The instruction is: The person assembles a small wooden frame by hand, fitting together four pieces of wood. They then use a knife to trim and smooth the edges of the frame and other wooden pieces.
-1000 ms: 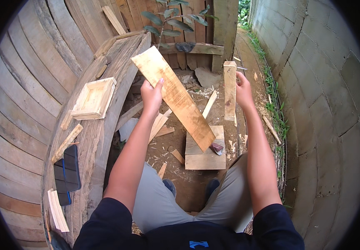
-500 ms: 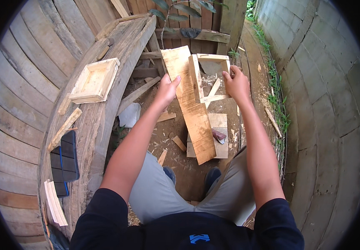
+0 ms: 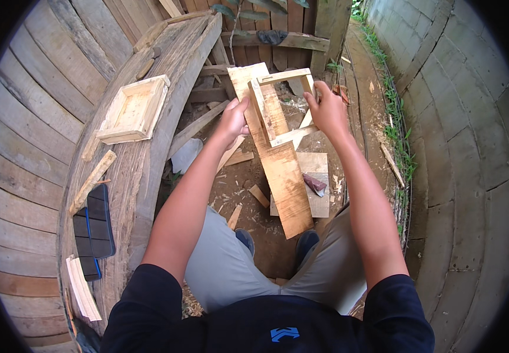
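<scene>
My left hand (image 3: 232, 122) is closed on the left edge of a long wooden plank (image 3: 288, 187), which slants from far left to near right. My right hand (image 3: 328, 113) grips the right side of a small, open rectangular wooden frame (image 3: 290, 137). The frame is tilted, and its left side overlaps the plank's upper part. Whether the two touch is hard to tell. Below them, on the ground, lies a square wooden board (image 3: 320, 206) with a dark reddish wrapped piece (image 3: 314, 184) on it.
To the left runs a thick timber bench (image 3: 131, 194) bearing a shallow wooden box (image 3: 134, 112), wood strips (image 3: 91, 182) and dark phone-like slabs (image 3: 100, 220). Offcuts (image 3: 259, 196) and shavings litter the ground. A block wall (image 3: 460, 147) stands on the right, and a wooden post (image 3: 329, 41) ahead.
The frame has shifted left and tilted, overlapping more of the plank. The plank's near end has swung slightly right and nearer. Both hands keep their hold.
</scene>
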{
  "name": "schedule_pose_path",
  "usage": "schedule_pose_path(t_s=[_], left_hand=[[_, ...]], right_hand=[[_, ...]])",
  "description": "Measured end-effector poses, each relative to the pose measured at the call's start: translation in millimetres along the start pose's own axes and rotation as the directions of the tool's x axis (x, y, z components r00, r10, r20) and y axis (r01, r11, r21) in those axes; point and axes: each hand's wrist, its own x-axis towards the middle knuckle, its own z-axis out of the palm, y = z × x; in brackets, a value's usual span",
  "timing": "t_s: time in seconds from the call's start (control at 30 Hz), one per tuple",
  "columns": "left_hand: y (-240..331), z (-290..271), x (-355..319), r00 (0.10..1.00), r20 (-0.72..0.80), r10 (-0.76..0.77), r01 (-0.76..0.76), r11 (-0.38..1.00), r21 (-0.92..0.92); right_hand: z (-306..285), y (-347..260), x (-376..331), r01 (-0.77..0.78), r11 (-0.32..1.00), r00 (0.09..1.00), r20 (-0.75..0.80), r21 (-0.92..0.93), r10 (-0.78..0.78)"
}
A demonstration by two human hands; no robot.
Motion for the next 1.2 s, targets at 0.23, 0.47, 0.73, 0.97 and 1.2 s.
schedule_pose_path(t_s=[0.23,0.47,0.73,0.97,1.2], left_hand=[[5,4,-4,1.0,0.01,-0.006,0.007,0.994,-0.109],[8,4,-6,0.998,0.059,0.01,0.0,0.986,-0.165],[17,8,-15,0.989,0.144,0.02,0.008,0.981,-0.194],[41,24,-36,0.967,0.23,0.108,-0.079,0.988,-0.132],[52,42,-51,0.979,0.127,0.156,-0.132,0.975,-0.181]], right_hand=[[8,-2,0,-0.02,1.0,0.999,0.048,-0.021,0.021],[11,3,2,-0.054,0.998,0.99,0.127,-0.016,0.055],[23,15,7,-0.051,0.999,0.988,0.144,0.005,0.05],[46,49,20,-0.125,0.976,0.964,0.253,0.176,0.078],[51,45,18,-0.095,0.904,0.975,0.222,0.417,0.0]])
